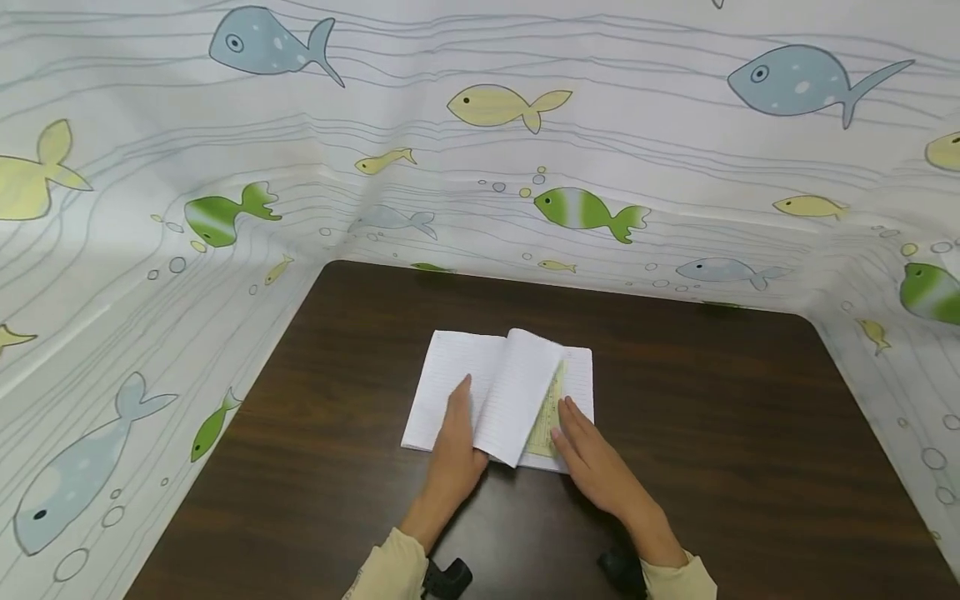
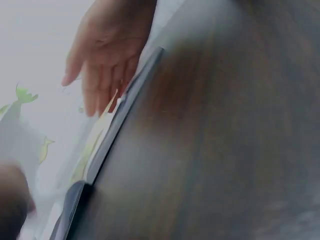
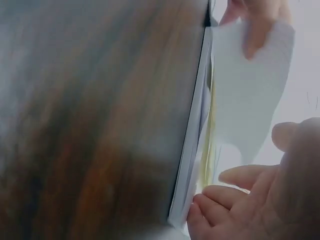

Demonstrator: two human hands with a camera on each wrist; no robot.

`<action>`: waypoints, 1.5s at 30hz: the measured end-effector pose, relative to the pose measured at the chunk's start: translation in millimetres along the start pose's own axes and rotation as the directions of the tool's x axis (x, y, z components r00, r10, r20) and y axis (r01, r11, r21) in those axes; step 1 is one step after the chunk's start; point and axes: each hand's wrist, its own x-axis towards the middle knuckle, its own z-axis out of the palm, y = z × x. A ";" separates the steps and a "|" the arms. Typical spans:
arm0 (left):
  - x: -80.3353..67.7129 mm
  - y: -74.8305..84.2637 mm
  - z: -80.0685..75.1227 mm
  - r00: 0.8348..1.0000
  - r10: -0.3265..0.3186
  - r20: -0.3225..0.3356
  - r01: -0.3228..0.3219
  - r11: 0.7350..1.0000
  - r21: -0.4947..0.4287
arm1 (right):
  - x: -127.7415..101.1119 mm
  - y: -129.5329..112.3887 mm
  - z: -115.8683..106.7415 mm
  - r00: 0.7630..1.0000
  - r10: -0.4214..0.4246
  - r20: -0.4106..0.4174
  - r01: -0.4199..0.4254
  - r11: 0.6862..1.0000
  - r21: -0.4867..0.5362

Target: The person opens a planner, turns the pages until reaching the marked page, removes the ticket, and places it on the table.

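Note:
An open notebook [image 1: 450, 367] with lined white pages lies on the table. One lined page [image 1: 517, 392] stands partly raised and curls over from the middle. Under it, on the right side, shows a pale yellow-green printed sheet [image 1: 546, 421]. My left hand [image 1: 456, 442] is at the notebook's lower middle, fingers extended, against the raised page's left side. My right hand [image 1: 600, 467] touches the right side near the yellow-green sheet with its fingers straight. The right wrist view shows the right hand [image 3: 255, 205] by the notebook's edge.
The dark brown wooden table [image 1: 750, 433] extends around the notebook. A white fish-patterned sheet [image 1: 420, 208] encloses the back and sides. Black wrist devices [image 1: 447, 577] sit below both hands, by the light sleeves [image 1: 390, 567].

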 end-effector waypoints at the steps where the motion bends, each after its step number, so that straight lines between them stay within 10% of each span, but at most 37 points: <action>1: 1.3 -1.9 -0.3 0.997 -0.026 -0.066 0.029 0.999 0.044 | 0.1 0.4 -0.5 1.000 0.003 0.009 -0.003 1.000 0.001; 6: 6.1 -8.0 -2.8 0.980 -0.018 -0.198 0.070 0.964 0.255 | -2.4 0.3 -2.3 1.000 0.010 0.022 -0.009 1.000 -0.027; 10: 3.6 -6.6 -0.3 0.994 0.111 0.009 -0.111 0.973 0.203 | -1.9 0.3 -2.8 1.000 0.006 0.010 -0.006 0.998 -0.056; 13: -1.6 -3.6 3.3 0.957 0.193 0.218 -0.222 0.968 0.117 | 0.0 0.2 -3.2 1.000 -0.004 0.008 0.004 0.998 -0.064; 23: -7.8 3.8 -0.3 0.905 0.133 0.405 -0.183 0.979 0.088 | 7.4 -4.8 -5.8 0.999 -0.037 0.018 0.037 0.999 0.002; 32: -11.3 11.2 -2.6 0.890 0.158 0.428 -0.217 0.972 0.094 | 23.3 -12.1 -6.1 0.991 -0.036 -0.132 0.044 0.997 0.062; 45: -12.3 9.4 -2.4 0.904 0.123 0.410 -0.181 0.978 0.106 | 16.8 6.7 -36.6 0.923 0.256 -0.288 -0.215 0.962 0.166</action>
